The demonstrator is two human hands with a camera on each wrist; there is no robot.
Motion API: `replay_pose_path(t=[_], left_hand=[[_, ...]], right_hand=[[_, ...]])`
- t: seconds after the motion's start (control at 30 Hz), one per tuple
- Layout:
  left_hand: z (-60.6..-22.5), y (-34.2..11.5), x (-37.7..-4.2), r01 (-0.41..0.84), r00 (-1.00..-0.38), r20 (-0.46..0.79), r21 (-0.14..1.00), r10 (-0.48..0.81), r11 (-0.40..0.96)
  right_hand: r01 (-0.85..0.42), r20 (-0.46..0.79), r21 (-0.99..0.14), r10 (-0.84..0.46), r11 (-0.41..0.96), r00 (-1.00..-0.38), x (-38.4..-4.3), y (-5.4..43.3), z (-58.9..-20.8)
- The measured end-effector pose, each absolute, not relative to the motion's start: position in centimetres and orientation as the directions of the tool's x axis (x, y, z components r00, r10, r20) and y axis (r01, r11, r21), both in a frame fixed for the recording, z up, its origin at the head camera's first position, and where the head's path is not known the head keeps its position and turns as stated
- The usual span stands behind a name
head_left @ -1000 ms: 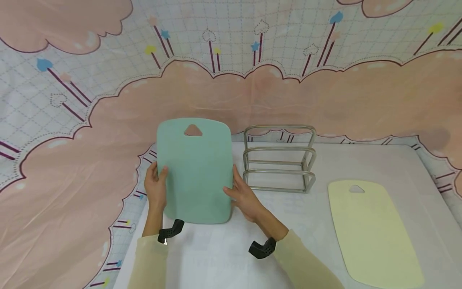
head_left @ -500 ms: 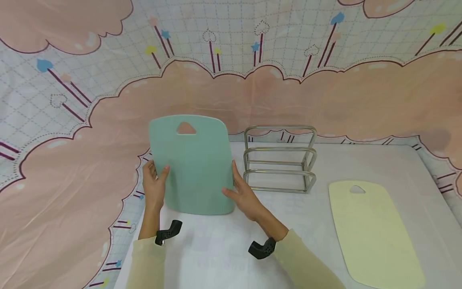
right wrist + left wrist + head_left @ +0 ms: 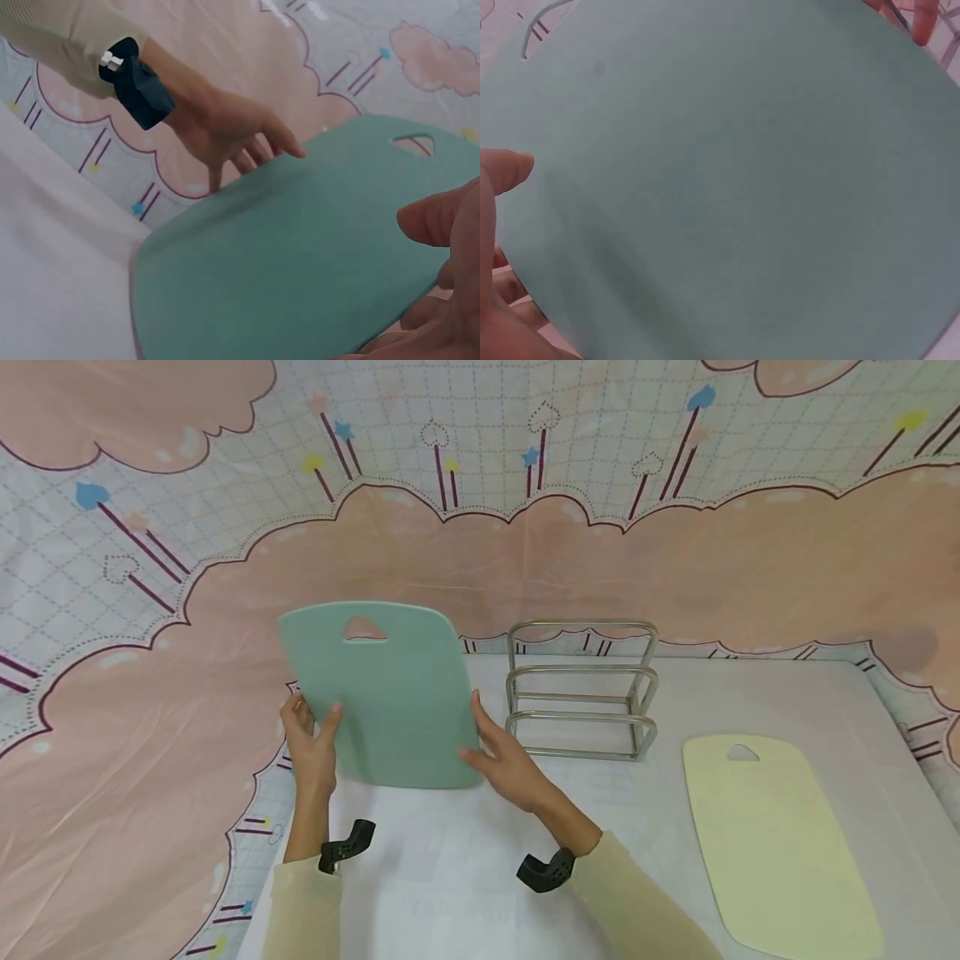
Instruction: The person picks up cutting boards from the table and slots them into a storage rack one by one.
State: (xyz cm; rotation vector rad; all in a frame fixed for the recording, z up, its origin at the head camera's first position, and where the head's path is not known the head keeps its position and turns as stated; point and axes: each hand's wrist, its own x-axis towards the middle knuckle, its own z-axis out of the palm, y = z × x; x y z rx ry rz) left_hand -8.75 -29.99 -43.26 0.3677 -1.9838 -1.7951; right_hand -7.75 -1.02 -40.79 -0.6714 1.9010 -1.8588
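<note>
A green cutting board (image 3: 397,710) with a handle hole near its top edge is held up, tilted, above the left part of the table. My left hand (image 3: 312,747) grips its left edge, thumb on the front face and fingers behind, as the left wrist view also shows around the board (image 3: 727,180). On the opposite edge my right hand (image 3: 510,768) holds the board, thumb across the front; in the right wrist view its thumb and curled fingers (image 3: 427,217) pinch the edge. To the right of the board stands a metal wire rack (image 3: 581,717) with several upright loops.
A pale yellow cutting board (image 3: 780,852) lies flat on the right side of the white table (image 3: 450,877). Behind the table hangs a patterned cloth (image 3: 600,568) in pink and white. Black cameras (image 3: 546,870) sit on both wrists.
The green board has shifted left, and its lower edge has risen as it tilts more. My left hand has moved left with it; the right hand has moved only slightly.
</note>
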Motion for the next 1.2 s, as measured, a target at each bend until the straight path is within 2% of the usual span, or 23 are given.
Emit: replay_pose_path(t=[0.27,0.53,0.8,1.0,1.2], left_hand=[[-43.5,-29.7,-8.5,0.221,-0.854,0.237,0.971,-0.464,0.089],[-43.6,-29.7,-8.5,0.269,-0.844,0.277,0.959,-0.459,0.085],[-43.7,-29.4,-8.7,0.352,-0.831,0.346,0.933,-0.436,0.068],[-44.2,-29.5,-8.8,0.39,-0.809,0.38,0.918,-0.449,0.075],[-44.7,-29.8,-8.8,0.435,-0.792,0.426,0.896,-0.437,0.086]], right_hand=[[-0.134,0.126,-0.991,-0.552,-0.025,-0.824,-7.9,-0.9,-40.5],[-0.129,0.174,-0.984,-0.531,-0.121,-0.829,-7.8,-0.8,-40.9],[-0.242,0.237,-0.969,-0.497,-0.055,-0.835,-7.5,-1.4,-41.1],[-0.257,0.23,-0.966,-0.52,-0.02,-0.823,-7.6,-1.6,-41.4],[-0.287,0.252,-0.958,-0.507,-0.01,-0.824,-8.5,-2.2,-44.1]])
